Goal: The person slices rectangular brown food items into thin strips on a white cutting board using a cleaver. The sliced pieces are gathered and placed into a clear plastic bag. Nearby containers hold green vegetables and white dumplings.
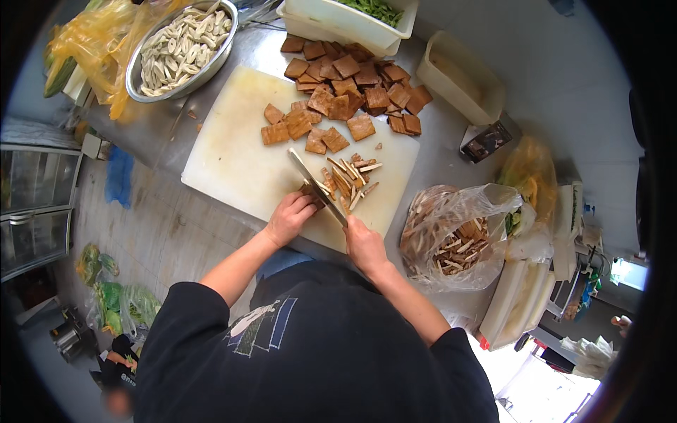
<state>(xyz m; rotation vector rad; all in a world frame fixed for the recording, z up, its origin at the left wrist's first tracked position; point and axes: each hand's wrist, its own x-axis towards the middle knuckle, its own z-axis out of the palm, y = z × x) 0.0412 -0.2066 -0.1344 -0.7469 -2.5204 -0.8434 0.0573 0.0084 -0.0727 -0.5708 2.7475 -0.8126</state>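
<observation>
My right hand (366, 244) grips the handle of a kitchen knife (318, 186), whose blade points away across the white cutting board (222, 153). Curled fingers of my left hand (291, 215) hold down brown dried tofu (311, 191) against the left side of the blade; the fingers and knife hide much of it. Thin cut strips (351, 177) with pale cores lie in a loose heap right of the knife. Beyond the blade, several brown tofu squares (299, 124) are on the board, and a bigger pile of squares (365, 74) spreads over its far edge onto the metal table.
A steel bowl (231, 50) of pale sliced pieces stands at far left. White tub (338, 24) holds chopped greens. A plastic bag (455, 238) of brown strips sits right of the board, near an empty-looking tub (460, 79). Another person (120, 362) is low at left.
</observation>
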